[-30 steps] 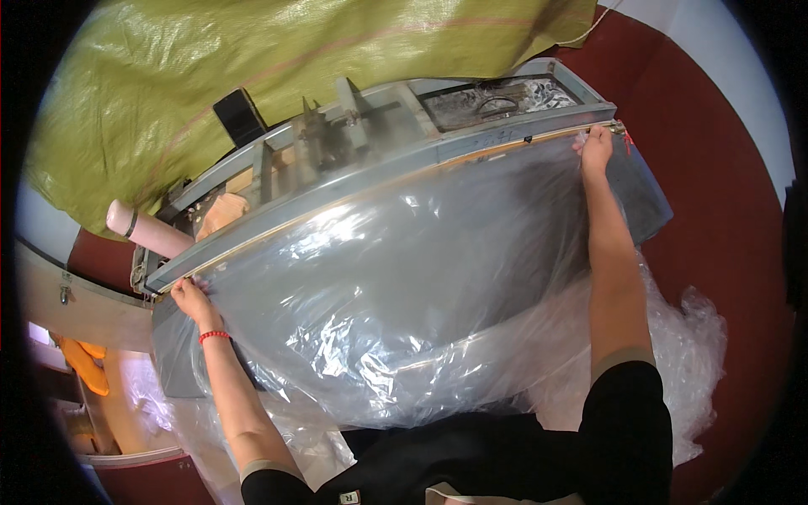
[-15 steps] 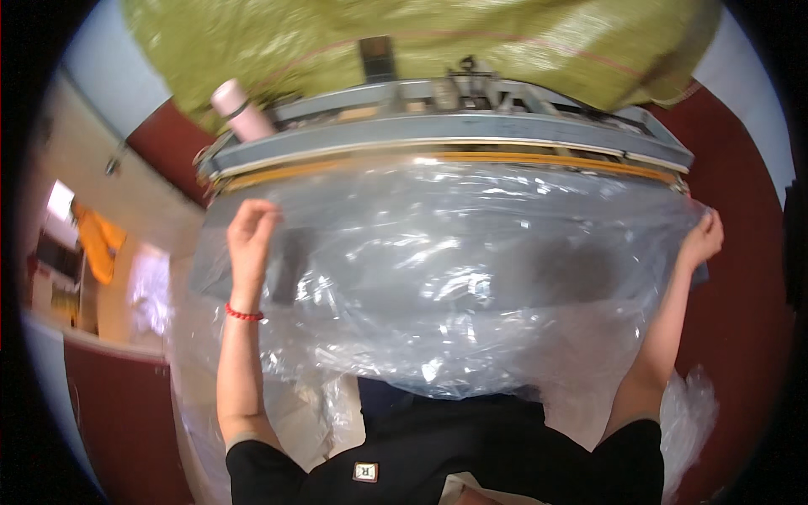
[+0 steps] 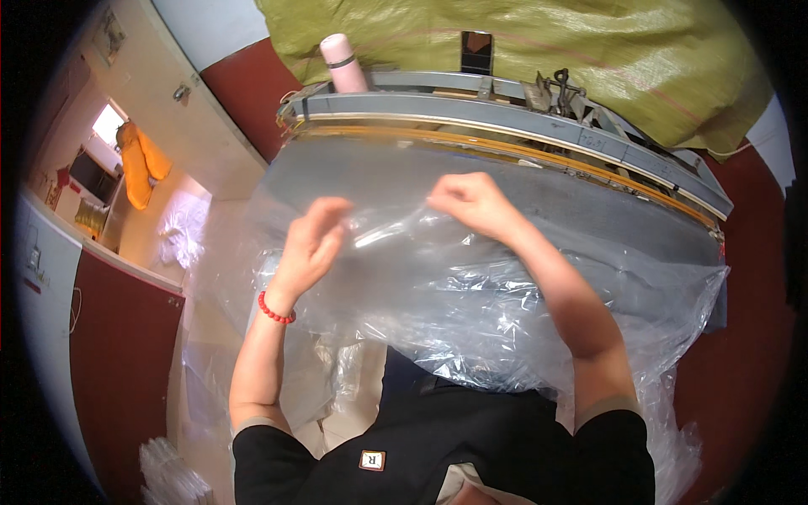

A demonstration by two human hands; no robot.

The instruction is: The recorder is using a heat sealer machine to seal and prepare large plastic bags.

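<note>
Clear plastic film [image 3: 505, 318] stretches from the pinched right hand [image 3: 473, 202] toward the left hand [image 3: 310, 242], whose blurred grip I cannot tell.

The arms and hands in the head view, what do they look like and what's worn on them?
The left hand and right hand wear no gloves. The black sleeves are short, with beige cuffs. Red round beads form a bracelet on the left; none shows on the right.

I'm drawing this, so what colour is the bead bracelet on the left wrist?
The bead bracelet is red; the head view shows it best.
</note>
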